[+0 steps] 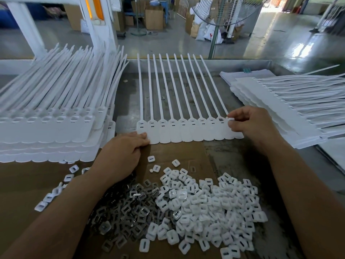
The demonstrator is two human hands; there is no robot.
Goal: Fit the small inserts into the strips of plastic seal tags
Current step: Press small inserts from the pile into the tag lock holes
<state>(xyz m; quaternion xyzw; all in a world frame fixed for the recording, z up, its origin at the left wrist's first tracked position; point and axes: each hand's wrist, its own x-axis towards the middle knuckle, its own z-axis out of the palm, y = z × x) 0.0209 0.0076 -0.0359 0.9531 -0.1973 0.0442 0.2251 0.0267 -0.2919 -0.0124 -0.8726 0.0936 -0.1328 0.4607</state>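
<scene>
Nearest the person, a heap of white plastic inserts point(205, 208) lay on a brown cardboard sheet point(28, 184), each piece a small square with a slot; touching its left side lay a darker heap of metal clips point(123, 212), partly under the left forearm; a few loose white pieces were scattered further left.

Beyond the heaps, the left hand point(121, 154) rested palm down with fingers extended, the fingertips pressing the left end of a strip of seal tags point(186, 131); the right hand point(250, 124) pinched a single white insert point(231, 119) between thumb and forefinger, at the head of the tag at the strip's right end.

The strip lay flat across a grey metal table point(214, 86), its joined tags side by side and their thin tails pointing away.

A tall left stack of strips point(52, 128) stood just beside it; a right stack of strips point(280, 109) lay fanned, tails pointing right.

Further off stood a pedestal fan point(220, 12) and cardboard boxes point(154, 15) on a shiny floor.
</scene>
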